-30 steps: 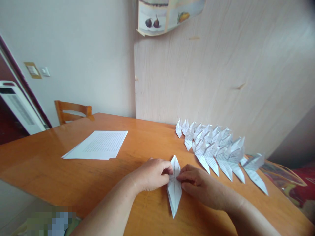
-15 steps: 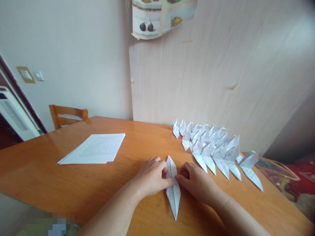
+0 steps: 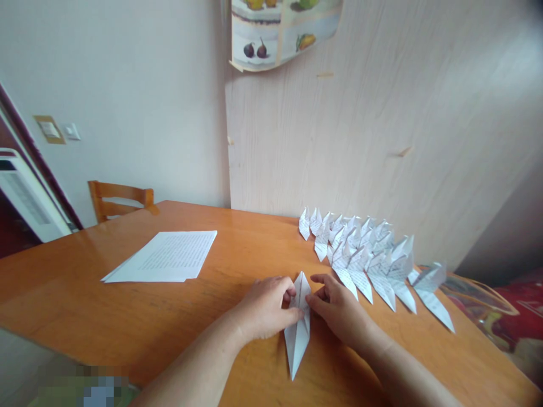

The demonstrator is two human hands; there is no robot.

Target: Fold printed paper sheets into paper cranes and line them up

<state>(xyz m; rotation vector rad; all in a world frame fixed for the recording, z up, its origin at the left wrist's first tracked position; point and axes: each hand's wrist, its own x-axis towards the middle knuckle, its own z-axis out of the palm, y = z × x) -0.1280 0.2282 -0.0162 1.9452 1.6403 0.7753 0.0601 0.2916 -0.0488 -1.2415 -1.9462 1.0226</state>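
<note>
A long folded piece of white printed paper [image 3: 297, 339], pointed at both ends, lies on the table in front of me with a crease down its middle. My left hand [image 3: 271, 305] grips its left side, thumb on top and curled fingers at the edge. On the other side is my right hand [image 3: 337, 305], thumb tip close to the paper's right edge and index finger stretched away from the thumb. Whether that thumb touches the paper is hard to see. Right of it, several folded paper pieces [image 3: 382, 282] stand in rows, their tips bent upward.
A stack of printed sheets [image 3: 169, 257] lies on the wooden table [image 3: 237, 249] at the left. Behind it stands a wooden chair [image 3: 121, 192]. A clear plastic bag [image 3: 479, 294] and red items [image 3: 520, 299] are beyond the right edge. A fruit poster [image 3: 280, 42] hangs on the wall.
The folded paper has tilted, its far tip moving right and its near tip left. My right thumb has come off the paper's middle to its right edge, and the right fingers have spread.
</note>
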